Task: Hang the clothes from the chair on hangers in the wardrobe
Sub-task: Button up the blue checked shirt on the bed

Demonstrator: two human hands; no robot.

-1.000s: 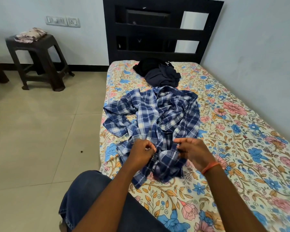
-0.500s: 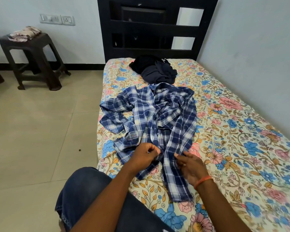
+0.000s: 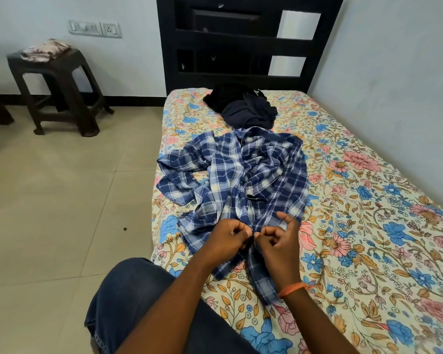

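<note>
Ahead of you a bed (image 3: 368,226) with a floral sheet runs along the pale right wall (image 3: 394,72), its black headboard (image 3: 241,42) at top centre. Upper left, a dark stool (image 3: 59,90) stands on the beige tiled floor (image 3: 49,200) beneath a switch plate (image 3: 95,28).

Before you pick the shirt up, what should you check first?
1. Both hands on the shirt: ok. Left hand and right hand pinch its front edges together.
2. Shirt spread flat: not ok, it lies rumpled on the bed.
3. Sleeve on the bed: not ok, one reaches the left edge.
4. Dark clothes clear of the shirt: cannot tell, they lie right at its collar.
5. Hanger within reach: cannot tell, none shows.
</note>
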